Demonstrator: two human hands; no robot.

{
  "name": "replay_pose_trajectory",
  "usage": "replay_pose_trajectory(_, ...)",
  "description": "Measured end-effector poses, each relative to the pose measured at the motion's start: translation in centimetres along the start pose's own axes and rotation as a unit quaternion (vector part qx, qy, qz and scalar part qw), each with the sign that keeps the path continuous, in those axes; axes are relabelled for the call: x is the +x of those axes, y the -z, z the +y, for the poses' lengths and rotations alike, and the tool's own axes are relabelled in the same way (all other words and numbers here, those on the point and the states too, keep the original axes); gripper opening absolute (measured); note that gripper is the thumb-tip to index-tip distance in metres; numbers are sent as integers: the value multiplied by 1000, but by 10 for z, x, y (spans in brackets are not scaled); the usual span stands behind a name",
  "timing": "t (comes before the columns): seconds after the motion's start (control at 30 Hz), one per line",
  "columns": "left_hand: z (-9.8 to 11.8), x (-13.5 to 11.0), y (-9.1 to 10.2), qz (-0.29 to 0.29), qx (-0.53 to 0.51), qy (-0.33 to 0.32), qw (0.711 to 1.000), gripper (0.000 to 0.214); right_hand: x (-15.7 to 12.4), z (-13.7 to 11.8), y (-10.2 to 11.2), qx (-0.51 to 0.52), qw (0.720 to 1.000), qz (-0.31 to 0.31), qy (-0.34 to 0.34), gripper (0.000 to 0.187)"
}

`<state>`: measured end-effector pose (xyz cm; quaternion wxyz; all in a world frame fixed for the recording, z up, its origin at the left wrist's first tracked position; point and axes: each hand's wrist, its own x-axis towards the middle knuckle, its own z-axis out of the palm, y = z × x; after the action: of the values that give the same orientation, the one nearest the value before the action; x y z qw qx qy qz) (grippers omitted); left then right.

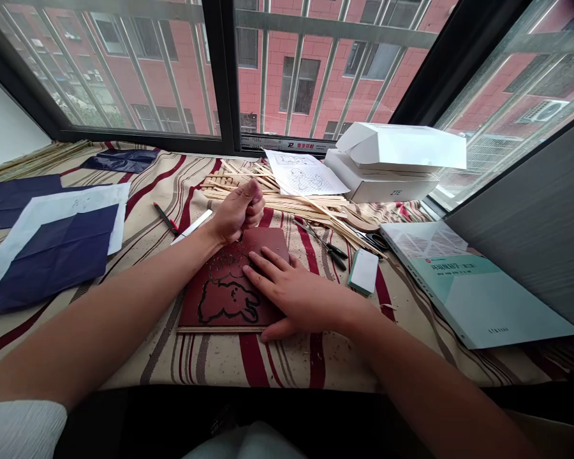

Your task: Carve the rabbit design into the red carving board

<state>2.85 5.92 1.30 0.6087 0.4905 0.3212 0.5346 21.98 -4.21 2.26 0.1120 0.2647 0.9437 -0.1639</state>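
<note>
Left hand (236, 213) balled in a fist at the top edge of the red board (263, 245); anything inside is hidden. Right hand (299, 296) open, fingers spread, flat on the board. Board lies on striped cloth (138, 344), black outline (229, 299) on it. Even pressure from the flat hand should stop it sliding. Wooden sticks (287, 204) and pliers (323, 242) sit just beyond.

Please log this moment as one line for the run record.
left hand: fist over dark red carved block, grip hidden | right hand: flat on block | beyond: wooden sticks
</note>
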Motion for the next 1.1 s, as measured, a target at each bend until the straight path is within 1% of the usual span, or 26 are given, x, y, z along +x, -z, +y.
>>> replay_pose_trajectory(0.03, 0, 0, 0, 1, -1, 7, 1000, 66, 0, 0, -1, -1, 1000, 0, 1, 121)
replay_pose_trajectory(0.1, -1, 1, -3, 44, -6, -5, 999, 65, 1, 1, -2, -1, 1000, 2, 1, 124)
replay_pose_trajectory(0.13, -3, 1, -5, 76, -6, -24, 997, 63, 1, 1, -2, 0, 1000, 4, 2, 125)
replay_pose_trajectory(0.2, -8, 1, -12, 144, 4, -80, 986, 59, 2, 2, -3, 1, 1000, 7, 3, 127)
replay_pose_trajectory(0.3, -15, -1, -21, 242, 23, -164, 956, 51, 2, 1, -2, 1, 1000, 7, 3, 127)
replay_pose_trajectory(0.37, -17, -1, -24, 279, 29, -189, 941, 49, 1, 0, -1, 1, 1000, 2, 2, 127)
replay_pose_trajectory(0.4, -17, -2, -23, 280, 28, -190, 941, 49, 1, 0, 0, 1, 1000, 0, 2, 127)
replay_pose_trajectory(0.43, -16, -2, -21, 269, 23, -183, 945, 50, 1, 0, 0, 1, 1000, -2, 1, 127)
replay_pose_trajectory(0.47, -14, -1, -18, 242, 15, -167, 956, 52, 1, 0, 1, 0, 1000, -4, -1, 126)
replay_pose_trajectory(0.53, -9, -2, -11, 164, -3, -111, 980, 56, 1, 0, 1, -3, 1000, -5, -4, 125)
replay_pose_trajectory(0.6, -4, -3, -5, 79, -12, -52, 995, 61, 1, 0, 1, -3, 1000, -8, -6, 122)
replay_pose_trajectory(0.7, 2, -7, -5, -8, -12, -4, 1000, 65, 0, 1, 0, -1, 1000, -5, -4, 119)
replay_pose_trajectory(0.8, 4, -12, -13, -57, -22, -2, 998, 66, -1, 2, -1, -2, 1000, 2, 2, 118)
replay_pose_trajectory(0.87, 5, -12, -17, -72, -21, -20, 997, 65, -1, 2, -2, -5, 1000, 6, 3, 119)
replay_pose_trajectory(0.9, 5, -12, -17, -69, -16, -31, 997, 64, -1, 3, -2, -6, 1000, 7, 2, 120)
replay_pose_trajectory(1.03, 7, -10, -9, -11, -9, -76, 997, 64, -1, 4, -3, 3, 1000, 6, -4, 121)
replay_pose_trajectory(1.1, 6, -11, -4, -1, 1, -93, 996, 62, -1, 5, -4, 9, 1000, 8, -1, 119)
